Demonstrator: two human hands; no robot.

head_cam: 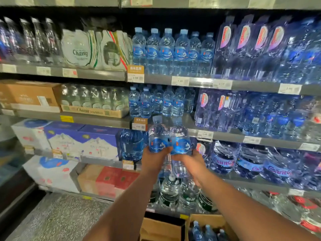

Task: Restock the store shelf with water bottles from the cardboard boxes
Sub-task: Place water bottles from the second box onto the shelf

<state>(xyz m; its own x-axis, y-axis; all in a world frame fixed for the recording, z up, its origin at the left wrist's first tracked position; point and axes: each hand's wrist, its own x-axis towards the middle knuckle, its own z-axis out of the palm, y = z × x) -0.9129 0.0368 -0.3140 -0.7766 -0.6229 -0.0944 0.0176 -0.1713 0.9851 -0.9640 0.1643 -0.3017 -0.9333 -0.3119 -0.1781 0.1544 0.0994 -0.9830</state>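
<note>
Presently the left bottle (157,136) is gripped near its base by the left hand (153,158), and the right bottle (179,138) likewise by the right hand (188,160). Both are held side by side before the shelf (225,135). Gripped so low, either could be tipped against its edge, or the row (156,101) behind knocked over.

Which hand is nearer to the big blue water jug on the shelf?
Left. The left hand, holding a bottle, is just right of the jug; the right hand, holding a second bottle, is farther right.
</note>
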